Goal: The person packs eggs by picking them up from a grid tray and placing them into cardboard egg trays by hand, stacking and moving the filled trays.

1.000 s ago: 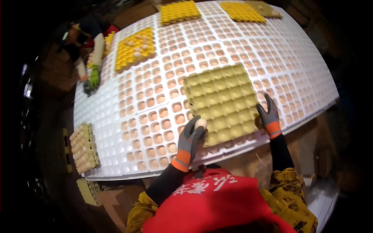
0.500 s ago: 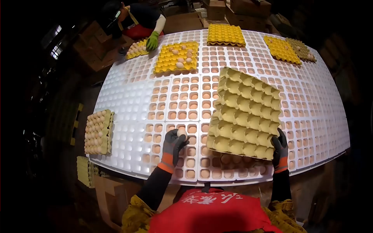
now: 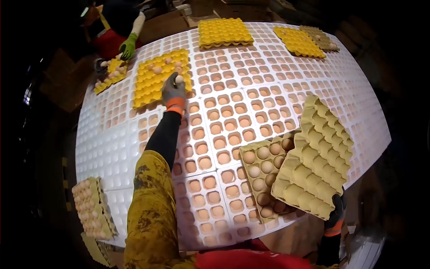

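Observation:
My left hand [image 3: 173,91], in a dark glove with an orange cuff, reaches far out over the right edge of a yellow egg tray [image 3: 148,92]. An egg [image 3: 179,79] is held at its fingertips. Several loose eggs lie in that tray's back part. My right hand [image 3: 337,210] grips the lower right corner of an empty beige egg tray [image 3: 313,157], which is tilted up. Partly covered by it is another beige tray [image 3: 249,172] with several eggs in its cups. The right fingers are partly hidden by the raised tray.
White foam trays [image 3: 207,134] with eggs in square pockets cover the table. A co-worker's green-gloved hand [image 3: 128,46] is at a small yellow tray [image 3: 106,83] on the far left. Yellow trays [image 3: 224,32] stand at the back. A full egg tray [image 3: 92,208] sits at the left edge.
My left hand has moved from the near foam tray out to the yellow tray, still with an egg. My right hand has swung the beige tray right, uncovering eggs beneath. The view has shifted.

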Demonstrator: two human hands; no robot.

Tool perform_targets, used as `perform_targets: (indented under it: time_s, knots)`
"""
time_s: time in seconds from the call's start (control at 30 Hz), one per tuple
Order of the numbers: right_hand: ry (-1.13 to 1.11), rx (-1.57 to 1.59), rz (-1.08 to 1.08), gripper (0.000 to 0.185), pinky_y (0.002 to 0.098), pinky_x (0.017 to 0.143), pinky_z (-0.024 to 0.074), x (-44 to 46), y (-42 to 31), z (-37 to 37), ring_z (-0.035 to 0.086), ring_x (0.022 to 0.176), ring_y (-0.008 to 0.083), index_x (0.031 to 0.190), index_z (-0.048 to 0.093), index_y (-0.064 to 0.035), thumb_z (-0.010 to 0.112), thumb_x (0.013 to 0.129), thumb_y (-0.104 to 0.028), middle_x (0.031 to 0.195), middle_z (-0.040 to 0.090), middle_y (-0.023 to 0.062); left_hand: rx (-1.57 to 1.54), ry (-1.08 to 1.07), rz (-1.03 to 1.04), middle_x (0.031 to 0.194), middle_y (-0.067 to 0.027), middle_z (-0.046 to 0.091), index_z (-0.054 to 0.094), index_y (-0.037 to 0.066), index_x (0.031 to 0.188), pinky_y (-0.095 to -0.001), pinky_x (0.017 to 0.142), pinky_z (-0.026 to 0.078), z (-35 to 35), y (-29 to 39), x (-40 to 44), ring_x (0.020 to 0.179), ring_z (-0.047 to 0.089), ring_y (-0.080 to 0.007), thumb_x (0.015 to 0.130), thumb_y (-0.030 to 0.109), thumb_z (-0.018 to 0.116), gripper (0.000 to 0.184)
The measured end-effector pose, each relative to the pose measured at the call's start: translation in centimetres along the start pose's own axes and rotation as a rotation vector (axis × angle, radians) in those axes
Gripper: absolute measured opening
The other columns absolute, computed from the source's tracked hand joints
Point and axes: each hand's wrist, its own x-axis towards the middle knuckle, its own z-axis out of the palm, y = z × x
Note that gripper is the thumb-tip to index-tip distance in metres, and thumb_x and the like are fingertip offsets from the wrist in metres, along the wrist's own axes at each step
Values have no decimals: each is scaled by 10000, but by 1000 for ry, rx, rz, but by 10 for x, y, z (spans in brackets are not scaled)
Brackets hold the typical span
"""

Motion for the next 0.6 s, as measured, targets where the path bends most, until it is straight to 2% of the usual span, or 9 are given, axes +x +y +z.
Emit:
perform_targets:
  time_s: [0.07, 0.13, 0.2, 0.27, 0.33, 0.37, 0.47, 0.53, 0.6]
  knots:
    - [48, -9, -10, 501, 374, 1071, 423, -4, 15, -15, 541, 1262, 248, 1460, 437, 11, 484, 1007, -197, 1407, 538, 134, 602, -179, 69, 1204, -130, 686, 670, 92, 1222, -439, 999, 466, 3, -12, 2, 1132, 625, -329, 834, 274, 726, 433]
    - [175, -94, -2, 478, 377, 1090, 414, -22, 34, -65, 534, 1282, 251, 1448, 454, 4, 479, 1022, -211, 1429, 525, 129, 436, -36, 82, 1240, -135, 667, 658, 68, 1242, -441, 1050, 415, 1, 12, -20, 1196, 581, -337, 850, 343, 709, 482]
    - [281, -74, -6, 485, 355, 1057, 425, -11, -3, -31, 525, 1269, 233, 1445, 448, 35, 481, 1010, -176, 1407, 544, 132, 151, -204, 97, 1222, -138, 674, 630, 56, 1295, -413, 1000, 459, -14, 42, -51, 1134, 622, -293, 897, 292, 688, 466]
    - [160, -201, -76, 466, 349, 1048, 442, 15, 21, -91, 543, 1256, 233, 1433, 471, 13, 490, 1011, -181, 1394, 554, 124, -284, -471, -285, 1197, -129, 676, 615, 54, 1325, -358, 931, 495, -40, 92, -111, 1065, 643, -228, 955, 241, 649, 415]
    - [149, 93, 1, 452, 350, 1030, 469, 42, 2, -78, 568, 1238, 238, 1419, 486, 0, 507, 1012, -196, 1370, 570, 115, -216, -758, -410, 1242, -66, 652, 582, 22, 1354, -283, 941, 484, -82, 167, -166, 1072, 601, -134, 1002, 213, 606, 401]
    - [137, 74, -11, 451, 348, 1019, 482, 58, 1, -83, 584, 1221, 231, 1412, 492, -2, 517, 1011, -206, 1355, 580, 108, -472, -757, -608, 1238, -72, 645, 575, 15, 1356, -282, 933, 490, -90, 169, -208, 1056, 609, -142, 1000, 212, 610, 408]
    - [41, 56, 3, 461, 329, 984, 507, 98, -9, -79, 616, 1180, 201, 1409, 495, -10, 551, 1001, -217, 1317, 605, 87, -481, -880, -993, 1173, -62, 644, 492, 26, 1410, -276, 908, 510, -123, 243, -284, 1003, 617, -129, 1003, 207, 604, 459]
    - [96, 69, 36, 412, 291, 899, 501, 128, 12, -78, 632, 1062, 157, 1328, 589, -19, 615, 973, -228, 1209, 659, 55, -575, -928, -1127, 1021, -21, 637, 561, -5, 1312, -240, 726, 486, -127, 266, -310, 854, 568, -85, 939, 249, 706, 474]
    - [38, -7, -86, 384, 281, 892, 481, 154, 35, -63, 620, 1015, 143, 1269, 634, -19, 638, 961, -248, 1151, 673, 34, -603, -781, -1093, 1098, -37, 631, 538, -15, 1338, -250, 775, 489, -114, 270, -344, 921, 573, -101, 948, 267, 696, 507]
